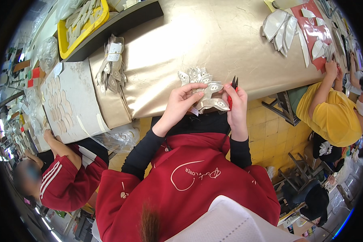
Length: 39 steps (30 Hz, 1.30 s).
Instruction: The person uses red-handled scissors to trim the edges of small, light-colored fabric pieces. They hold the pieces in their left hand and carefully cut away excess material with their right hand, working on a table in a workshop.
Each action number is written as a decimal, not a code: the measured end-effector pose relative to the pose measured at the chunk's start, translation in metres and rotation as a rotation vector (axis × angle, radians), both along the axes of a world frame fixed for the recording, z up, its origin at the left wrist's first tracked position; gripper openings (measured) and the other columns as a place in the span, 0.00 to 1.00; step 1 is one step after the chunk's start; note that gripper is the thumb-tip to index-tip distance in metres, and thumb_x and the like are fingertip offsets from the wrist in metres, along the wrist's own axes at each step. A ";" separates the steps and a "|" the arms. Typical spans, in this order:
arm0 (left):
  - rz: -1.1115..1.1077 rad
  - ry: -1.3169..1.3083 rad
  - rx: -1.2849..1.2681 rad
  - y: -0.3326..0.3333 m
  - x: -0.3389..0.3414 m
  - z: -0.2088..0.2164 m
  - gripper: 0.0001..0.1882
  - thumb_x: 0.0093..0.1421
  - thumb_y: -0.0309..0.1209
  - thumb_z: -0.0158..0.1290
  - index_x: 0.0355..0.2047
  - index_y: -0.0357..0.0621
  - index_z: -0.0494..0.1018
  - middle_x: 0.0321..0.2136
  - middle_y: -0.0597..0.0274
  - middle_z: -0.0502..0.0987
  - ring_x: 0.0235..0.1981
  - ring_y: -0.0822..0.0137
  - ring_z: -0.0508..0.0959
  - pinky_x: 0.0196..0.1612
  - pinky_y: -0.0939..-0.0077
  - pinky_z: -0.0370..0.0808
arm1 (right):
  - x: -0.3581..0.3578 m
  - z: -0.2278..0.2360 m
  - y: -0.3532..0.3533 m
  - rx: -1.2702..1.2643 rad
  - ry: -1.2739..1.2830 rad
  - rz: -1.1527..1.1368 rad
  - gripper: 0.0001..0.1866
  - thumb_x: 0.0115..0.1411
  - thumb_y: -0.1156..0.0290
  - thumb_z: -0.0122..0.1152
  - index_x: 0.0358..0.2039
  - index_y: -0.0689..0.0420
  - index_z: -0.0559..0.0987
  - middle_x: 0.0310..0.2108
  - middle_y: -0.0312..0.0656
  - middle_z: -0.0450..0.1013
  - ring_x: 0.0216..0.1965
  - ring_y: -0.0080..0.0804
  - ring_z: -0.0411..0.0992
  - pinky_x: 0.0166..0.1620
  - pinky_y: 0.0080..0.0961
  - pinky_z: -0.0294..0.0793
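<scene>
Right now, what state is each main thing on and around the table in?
Left hand, pinching pale cut-outs
Right hand, closed around snips
Pale cut-outs, splayed
Snips, tips pointing forward
Bundle, stacked, white slip around it
Yellow bin, holding pale strips
Clear bag, crumpled

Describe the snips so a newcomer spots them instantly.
Go to the near edge of the gold-covered table, where the wearer's right hand is. It holds the snips, dark pointed blades aimed away from the body. Red handles distinguish them from the silvery cut pieces alongside.
</scene>
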State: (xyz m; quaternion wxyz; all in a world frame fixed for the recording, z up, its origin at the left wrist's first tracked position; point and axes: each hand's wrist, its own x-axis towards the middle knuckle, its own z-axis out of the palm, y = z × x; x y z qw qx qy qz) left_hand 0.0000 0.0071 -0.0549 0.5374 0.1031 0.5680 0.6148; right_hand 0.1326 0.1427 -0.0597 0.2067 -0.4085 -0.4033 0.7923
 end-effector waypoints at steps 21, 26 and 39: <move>0.007 0.014 0.016 -0.002 0.000 0.000 0.13 0.67 0.27 0.51 0.50 0.41 0.77 0.24 0.75 0.74 0.22 0.86 0.68 0.21 0.89 0.66 | -0.003 0.007 0.002 0.033 0.017 -0.032 0.07 0.61 0.78 0.62 0.40 0.60 0.76 0.28 0.30 0.71 0.17 0.09 0.56 0.20 0.11 0.52; 0.014 0.001 0.015 -0.002 0.001 -0.002 0.13 0.67 0.28 0.51 0.50 0.41 0.78 0.23 0.75 0.74 0.22 0.86 0.68 0.21 0.89 0.65 | -0.003 0.008 0.002 0.025 0.025 -0.027 0.08 0.60 0.78 0.63 0.40 0.60 0.76 0.28 0.30 0.72 0.17 0.09 0.56 0.20 0.11 0.52; 0.034 0.011 0.005 -0.002 0.002 -0.001 0.13 0.66 0.25 0.53 0.50 0.40 0.76 0.21 0.76 0.73 0.20 0.87 0.68 0.21 0.89 0.63 | 0.009 0.012 0.002 0.115 0.241 0.183 0.10 0.57 0.81 0.60 0.41 0.63 0.75 0.28 0.45 0.78 0.16 0.11 0.58 0.20 0.10 0.53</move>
